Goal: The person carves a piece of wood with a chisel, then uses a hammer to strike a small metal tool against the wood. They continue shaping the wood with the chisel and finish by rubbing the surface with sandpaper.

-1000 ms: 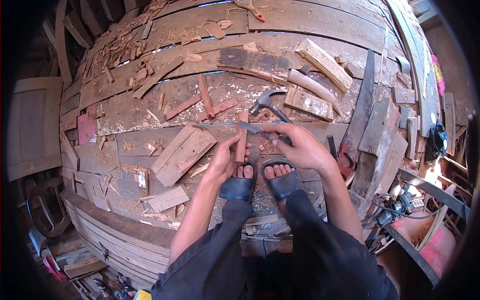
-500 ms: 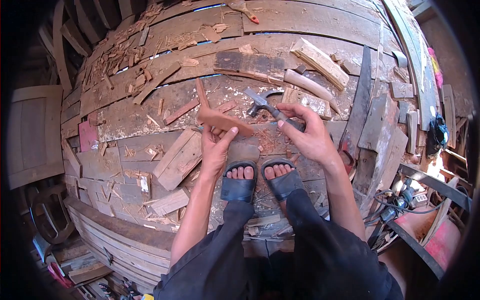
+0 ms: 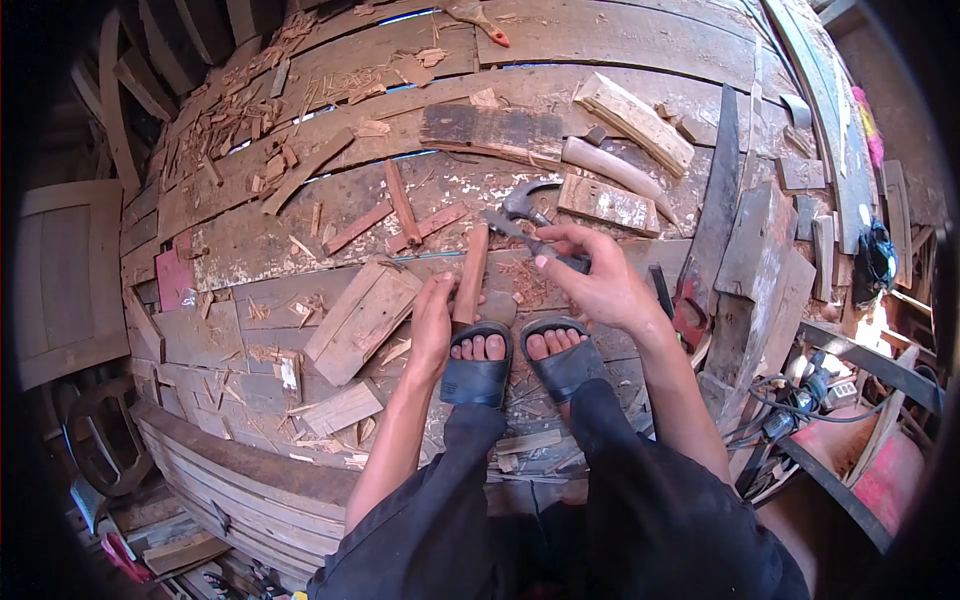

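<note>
My left hand (image 3: 436, 318) holds a reddish-brown strip of wood (image 3: 472, 275) nearly upright, fingers along its lower left side, just above my left sandal. In my right hand (image 3: 598, 270), fingers closed round a dark handle, is a chisel (image 3: 512, 229) whose flat metal blade points up and left. Behind the blade lies a claw hammer head (image 3: 522, 204) on the planks; its handle is mostly hidden. Reddish wood strips (image 3: 402, 205) lie crossed beyond my left hand. Wood shavings (image 3: 530, 285) are scattered between my hands.
Wood blocks (image 3: 362, 318) and offcuts cover the plank floor (image 3: 590, 40). A paintbrush (image 3: 480, 20) lies at the far edge. To the right are a long dark board (image 3: 715, 190), a red-handled tool (image 3: 690, 315) and cables (image 3: 790, 400). Stacked boards (image 3: 240, 460) stand at lower left.
The wood strip in my left hand has turned from lying across to nearly upright and come lower. The chisel in my right hand has dipped and shifted slightly left, showing more of the hammer head.
</note>
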{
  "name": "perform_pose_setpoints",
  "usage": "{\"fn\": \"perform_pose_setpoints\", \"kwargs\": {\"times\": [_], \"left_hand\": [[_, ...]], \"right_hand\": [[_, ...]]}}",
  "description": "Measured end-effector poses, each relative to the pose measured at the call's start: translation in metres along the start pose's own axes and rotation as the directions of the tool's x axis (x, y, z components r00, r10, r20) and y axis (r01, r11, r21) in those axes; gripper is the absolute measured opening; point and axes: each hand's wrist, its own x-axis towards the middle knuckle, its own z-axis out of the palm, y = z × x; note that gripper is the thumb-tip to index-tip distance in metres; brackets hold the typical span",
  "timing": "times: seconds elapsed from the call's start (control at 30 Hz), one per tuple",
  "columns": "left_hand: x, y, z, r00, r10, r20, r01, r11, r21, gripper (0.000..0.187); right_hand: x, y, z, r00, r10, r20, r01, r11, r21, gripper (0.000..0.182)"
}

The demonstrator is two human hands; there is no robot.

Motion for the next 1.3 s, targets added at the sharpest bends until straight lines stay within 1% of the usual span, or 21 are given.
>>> {"fn": "perform_pose_setpoints", "kwargs": {"times": [0.03, 0.13, 0.2, 0.23, 0.27, 0.33, 0.43, 0.47, 0.57, 0.67, 0.77, 0.87, 0.97, 1.0, 1.07, 1.1, 1.17, 1.2, 1.27, 1.3], "left_hand": [[0.002, -0.004, -0.002, 0.997, -0.078, 0.02, 0.08, 0.994, -0.08, 0.029], [-0.001, -0.012, 0.01, 0.988, -0.141, 0.063, 0.15, 0.973, -0.176, 0.031], [-0.001, -0.01, 0.017, 0.957, -0.274, 0.095, 0.289, 0.92, -0.263, 0.035], [0.0, -0.01, 0.019, 0.934, -0.337, 0.114, 0.356, 0.884, -0.303, 0.038], [0.003, -0.012, 0.022, 0.944, -0.311, 0.108, 0.329, 0.904, -0.274, 0.039], [0.013, -0.026, 0.024, 0.961, -0.259, 0.098, 0.274, 0.937, -0.215, 0.043], [0.015, -0.038, 0.035, 0.976, -0.217, 0.013, 0.216, 0.962, -0.169, 0.043], [0.015, -0.041, 0.039, 0.981, -0.196, -0.014, 0.19, 0.966, -0.176, 0.041], [0.021, -0.05, 0.043, 0.984, -0.169, -0.051, 0.159, 0.974, -0.161, 0.052], [0.027, -0.068, 0.04, 0.994, -0.105, 0.0, 0.104, 0.988, -0.11, 0.053], [0.02, -0.054, 0.046, 0.991, -0.118, -0.067, 0.11, 0.986, -0.123, 0.052], [0.025, -0.059, 0.039, 0.986, -0.169, -0.014, 0.161, 0.96, -0.231, 0.047], [0.018, -0.051, 0.031, 0.989, -0.134, 0.062, 0.148, 0.876, -0.46, 0.042], [0.015, -0.05, 0.028, 0.988, -0.109, 0.111, 0.151, 0.843, -0.516, 0.035], [0.013, -0.049, 0.028, 0.99, -0.098, 0.104, 0.136, 0.863, -0.486, 0.028], [0.012, -0.047, 0.028, 0.991, -0.09, 0.099, 0.126, 0.872, -0.473, 0.026], [0.01, -0.045, 0.031, 0.996, -0.058, 0.069, 0.08, 0.922, -0.378, 0.026], [0.01, -0.045, 0.032, 0.998, -0.042, 0.054, 0.057, 0.943, -0.329, 0.027], [0.012, -0.046, 0.032, 0.997, -0.06, 0.037, 0.069, 0.943, -0.324, 0.027], [0.013, -0.047, 0.032, 0.997, -0.071, 0.03, 0.076, 0.944, -0.321, 0.027]], "right_hand": [[-0.001, -0.002, 0.001, 0.998, 0.047, 0.045, -0.046, 0.999, -0.009, 0.044], [-0.003, -0.001, 0.003, 0.963, 0.184, 0.198, -0.185, 0.983, -0.015, 0.044], [-0.002, 0.028, 0.015, 0.99, 0.007, 0.138, -0.006, 1.0, -0.01, 0.042], [-0.003, 0.032, 0.02, 0.991, -0.083, 0.108, 0.084, 0.996, -0.01, 0.041], [-0.005, 0.034, 0.021, 0.988, -0.059, 0.14, 0.066, 0.997, -0.04, 0.042], [-0.011, 0.017, 0.019, 0.979, 0.0, 0.201, 0.022, 0.994, -0.108, 0.043], [-0.017, -0.008, 0.021, 0.954, 0.125, 0.273, -0.059, 0.969, -0.239, 0.043], [-0.018, 0.004, 0.027, 0.965, 0.037, 0.26, 0.041, 0.957, -0.286, 0.048], [-0.019, 0.008, 0.036, 0.948, 0.01, 0.317, 0.165, 0.838, -0.52, 0.044], [-0.019, 0.027, 0.056, 0.963, -0.059, 0.264, 0.198, 0.819, -0.539, 0.051], [-0.022, 0.019, 0.058, 0.975, -0.013, 0.222, 0.13, 0.843, -0.522, 0.045], [-0.022, 0.018, 0.047, 0.979, -0.09, 0.185, 0.182, 0.803, -0.568, 0.04], [-0.014, 0.014, 0.035, 0.986, -0.087, 0.142, 0.14, 0.893, -0.429, 0.035], [-0.01, 0.015, 0.033, 0.988, -0.066, 0.143, 0.12, 0.9, -0.419, 0.035], [-0.004, 0.018, 0.033, 0.99, -0.022, 0.141, 0.078, 0.914, -0.398, 0.035], [-0.004, 0.022, 0.035, 0.987, -0.061, 0.148, 0.116, 0.911, -0.397, 0.036], [-0.003, 0.029, 0.04, 0.976, -0.139, 0.167, 0.195, 0.899, -0.393, 0.036], [-0.004, 0.027, 0.041, 0.975, -0.137, 0.174, 0.198, 0.893, -0.404, 0.036], [-0.005, 0.021, 0.042, 0.974, -0.13, 0.187, 0.2, 0.881, -0.428, 0.037], [-0.007, 0.016, 0.043, 0.976, -0.089, 0.201, 0.171, 0.881, -0.442, 0.037]]}}
